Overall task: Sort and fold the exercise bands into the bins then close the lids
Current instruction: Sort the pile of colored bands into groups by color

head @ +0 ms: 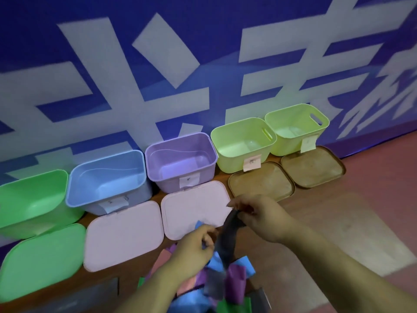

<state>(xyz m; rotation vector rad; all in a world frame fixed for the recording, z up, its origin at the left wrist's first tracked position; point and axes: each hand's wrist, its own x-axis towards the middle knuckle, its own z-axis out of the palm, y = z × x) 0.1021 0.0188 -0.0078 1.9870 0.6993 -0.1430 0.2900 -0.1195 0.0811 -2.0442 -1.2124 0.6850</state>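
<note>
- Bottom centre: pile of bands (pixel 235 275), with blue, purple, pink, green and grey mixed together. It's blurred.
- left hand (pixel 194 242) is just above the pile with its fingers curled, pinching the lower stretch of a dark grey band (pixel 225 240). A bit of blue shows at its fingertips; can't tell if that's held too.
- right hand (pixel 259 218), right of centre, pinches the band's upper end between thumb and fingers. The band runs diagonally between the two hands, beside the near right corner of a pink lid.
- Row of lids lying flat, from lower left up to mid right: green lid (pixel 42 260), pink lid (pixel 124 233), second pink lid (pixel 194 204), brown lid (pixel 261 181), second brown lid (pixel 313 167).
- Row of bins just behind, all open, one behind each lid: green bin (pixel 31 199), blue bin (pixel 106 177), purple bin (pixel 180 159), yellow-green bin (pixel 241 143), second yellow-green bin (pixel 295 127).
- Paper labels (pixel 189 179) are on the fronts of the blue, purple and both yellow-green bins. The writing is unreadable.
- Top of frame: blue wall (pixel 33 53) with large white characters. Reddish floor (pixel 372 188) at right.
</note>
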